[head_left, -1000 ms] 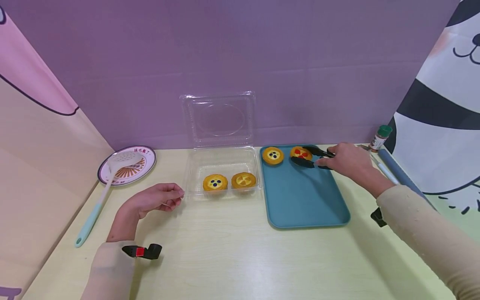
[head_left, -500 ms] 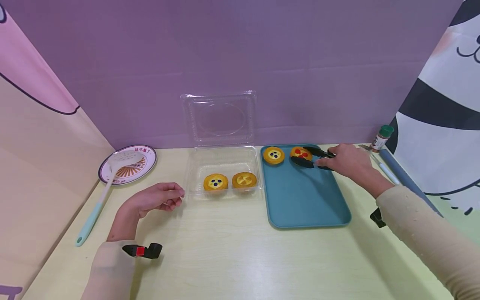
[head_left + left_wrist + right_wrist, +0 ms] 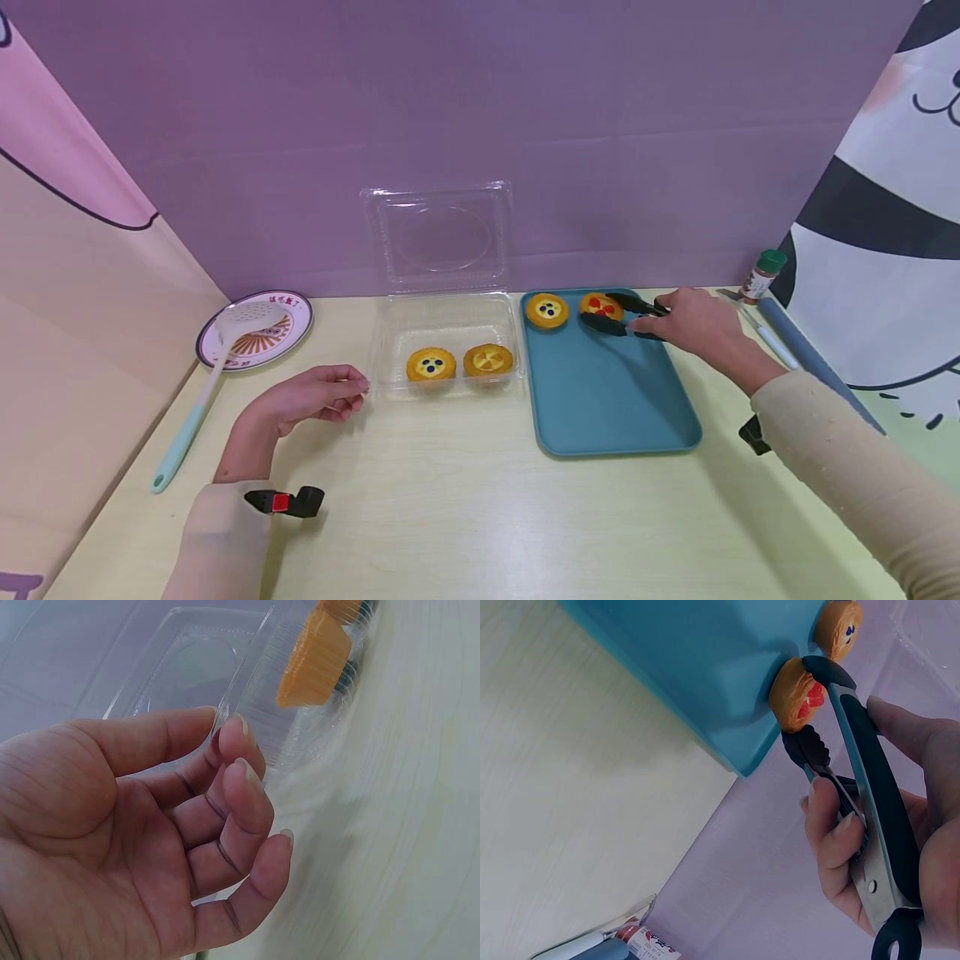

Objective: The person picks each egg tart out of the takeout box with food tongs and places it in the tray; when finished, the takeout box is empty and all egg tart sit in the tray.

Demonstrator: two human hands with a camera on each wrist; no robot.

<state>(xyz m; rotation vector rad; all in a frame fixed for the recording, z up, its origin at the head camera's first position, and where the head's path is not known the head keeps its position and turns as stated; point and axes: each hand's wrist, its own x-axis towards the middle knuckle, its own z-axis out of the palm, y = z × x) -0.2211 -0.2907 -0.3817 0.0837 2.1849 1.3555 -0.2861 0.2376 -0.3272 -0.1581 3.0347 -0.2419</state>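
My right hand (image 3: 701, 321) grips black-handled tongs (image 3: 881, 802). Their tips stand on either side of a tart with red topping (image 3: 597, 305) at the far right corner of a blue tray (image 3: 607, 400). A tart with dark blue berries (image 3: 547, 312) sits in the tray's far left corner. Left of the tray is a clear plastic container (image 3: 438, 323), its lid (image 3: 442, 237) raised. Inside it are a berry-topped tart (image 3: 431, 365) and a tart with yellow wedges (image 3: 488, 361). The thumb and forefinger of my left hand (image 3: 307, 400) pinch the container's near left edge.
At the far left, a skimmer (image 3: 198, 408) with a pale blue handle lies across a patterned plate (image 3: 300, 337). A green-capped bottle (image 3: 762, 277), a slim white-handled tool (image 3: 778, 346) and a blue roll (image 3: 813, 358) lie beyond my right forearm. A purple backdrop (image 3: 637, 150) closes the table's back.
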